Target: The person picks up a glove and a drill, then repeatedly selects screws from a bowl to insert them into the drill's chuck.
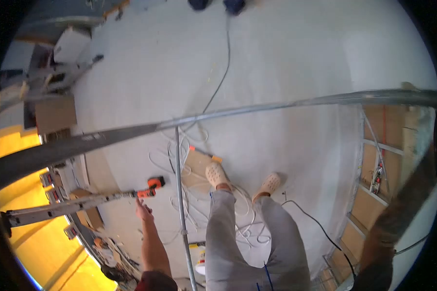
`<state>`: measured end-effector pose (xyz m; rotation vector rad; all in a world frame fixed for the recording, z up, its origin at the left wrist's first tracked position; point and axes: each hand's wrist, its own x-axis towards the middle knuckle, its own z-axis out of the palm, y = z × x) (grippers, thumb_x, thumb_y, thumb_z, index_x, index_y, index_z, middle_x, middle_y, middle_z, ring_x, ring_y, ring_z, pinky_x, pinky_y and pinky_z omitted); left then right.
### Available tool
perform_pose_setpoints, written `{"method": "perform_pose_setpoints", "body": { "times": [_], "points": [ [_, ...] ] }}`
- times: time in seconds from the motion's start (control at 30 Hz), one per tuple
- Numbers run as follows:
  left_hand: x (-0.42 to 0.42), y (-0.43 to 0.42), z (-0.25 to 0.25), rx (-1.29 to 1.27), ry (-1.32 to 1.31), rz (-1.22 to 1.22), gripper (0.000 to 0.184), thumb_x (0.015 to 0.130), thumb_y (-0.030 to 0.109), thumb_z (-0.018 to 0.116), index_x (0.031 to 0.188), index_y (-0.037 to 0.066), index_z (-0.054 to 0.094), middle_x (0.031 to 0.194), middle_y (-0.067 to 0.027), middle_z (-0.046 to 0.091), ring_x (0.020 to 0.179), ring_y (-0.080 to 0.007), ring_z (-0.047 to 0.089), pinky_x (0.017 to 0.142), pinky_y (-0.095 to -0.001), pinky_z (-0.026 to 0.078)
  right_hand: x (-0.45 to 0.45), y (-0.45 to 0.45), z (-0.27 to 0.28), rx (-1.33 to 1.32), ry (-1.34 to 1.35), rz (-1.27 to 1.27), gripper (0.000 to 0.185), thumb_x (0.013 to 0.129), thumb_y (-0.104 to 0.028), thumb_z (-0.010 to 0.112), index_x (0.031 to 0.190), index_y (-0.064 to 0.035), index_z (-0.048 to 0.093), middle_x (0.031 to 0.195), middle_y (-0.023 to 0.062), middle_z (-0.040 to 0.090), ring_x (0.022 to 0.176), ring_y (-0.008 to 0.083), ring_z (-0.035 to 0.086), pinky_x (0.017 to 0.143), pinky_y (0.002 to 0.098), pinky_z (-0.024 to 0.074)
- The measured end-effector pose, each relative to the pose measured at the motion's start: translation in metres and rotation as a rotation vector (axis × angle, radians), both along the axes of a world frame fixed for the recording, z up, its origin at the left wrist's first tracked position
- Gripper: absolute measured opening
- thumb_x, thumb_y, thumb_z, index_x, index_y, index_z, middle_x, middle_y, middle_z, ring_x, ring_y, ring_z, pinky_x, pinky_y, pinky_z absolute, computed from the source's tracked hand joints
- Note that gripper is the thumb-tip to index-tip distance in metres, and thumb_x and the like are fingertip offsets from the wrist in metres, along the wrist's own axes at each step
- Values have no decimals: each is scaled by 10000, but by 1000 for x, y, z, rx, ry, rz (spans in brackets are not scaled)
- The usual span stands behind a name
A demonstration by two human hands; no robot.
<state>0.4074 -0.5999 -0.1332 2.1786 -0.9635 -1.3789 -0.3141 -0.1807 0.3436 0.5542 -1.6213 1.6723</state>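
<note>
My left hand (143, 210) is beside an orange and black power tool (148, 192), its fingertips close to the tool's lower side. Its fingers look partly spread, and I cannot make out a grip. The tool overlaps the end of a metal ladder (63, 208). My right arm reaches up along the right edge towards a long metal bar (257, 107); the hand itself lies outside the visible picture. A thin upright metal rod (182, 208) meets the bar from below.
Tangled pale cables (194, 213) lie around my beige clogs (271, 183). A dark cable (320, 225) runs on the right. Cardboard boxes (56, 114) and yellow panels (14, 145) are at left, a framed panel wall (366, 213) at right. Another person's dark shoes (234, 6) show at top.
</note>
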Motion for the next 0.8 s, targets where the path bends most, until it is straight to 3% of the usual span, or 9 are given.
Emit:
{"method": "perform_pose_setpoints", "body": {
  "times": [0.03,0.1,0.13,0.17,0.2,0.23,0.33,0.47,0.8],
  "points": [
    [-40,26,41,-56,15,-1,591,916,552,525,1092,-8,595,528,17,334,387,-63,272,389,-230,252,11,6,-10,-27,40,-22,290,887,-255,574,998,8,525,529,58,425,368,143,406,345,272,316],
    [-95,70,87,-185,250,-5,447,951,478,447,864,66,595,498,22,319,400,-68,294,387,-232,263,32,3,-27,382,-169,-246,356,1004,-256,436,1217,-30,611,911,43,590,794,119,550,711,250,474],
    [-120,93,103,-253,320,-92,387,945,428,427,795,93,551,499,15,329,401,-79,305,377,-243,264,43,-9,-20,189,-386,-183,338,1012,-232,429,1216,-31,609,926,41,587,762,92,503,636,245,420],
    [-141,117,118,-327,388,-176,349,939,378,408,725,121,506,500,9,339,402,-90,315,367,-253,265,21,15,-41,-114,-500,173,183,962,-246,591,944,-74,651,792,-14,589,644,42,510,557,194,408],
    [-162,139,128,-275,345,-149,295,909,315,422,686,129,477,510,2,366,403,-108,339,355,-281,282,22,-7,-40,-300,-666,-29,138,935,-228,640,906,-94,620,700,-59,502,536,24,394,467,202,305],
    [-188,160,146,-207,419,-214,307,909,319,425,700,105,491,542,-7,396,420,-122,368,379,-287,329,38,-13,-26,-321,-610,212,334,880,-269,713,1063,0,635,972,42,644,873,93,551,779,268,471],
    [-258,234,188,-77,354,-513,287,931,244,456,830,23,608,701,-54,555,596,-158,547,490,-307,465,47,-14,-11,-12,-565,151,271,875,-251,708,944,7,664,848,39,659,805,98,569,746,279,468],
    [-331,303,297,123,599,-755,241,962,178,490,912,13,659,737,-43,610,650,-140,579,612,-288,510,52,-12,11,56,-592,260,263,897,-255,662,853,0,615,706,27,589,679,106,513,638,300,442],
    [-398,256,343,0,569,-1322,265,945,230,608,1036,-3,693,857,-30,693,808,-101,629,788,-253,498,52,-13,11,87,-503,138,274,898,-258,649,858,8,601,652,53,565,619,158,515,602,339,439]
  ]
}}
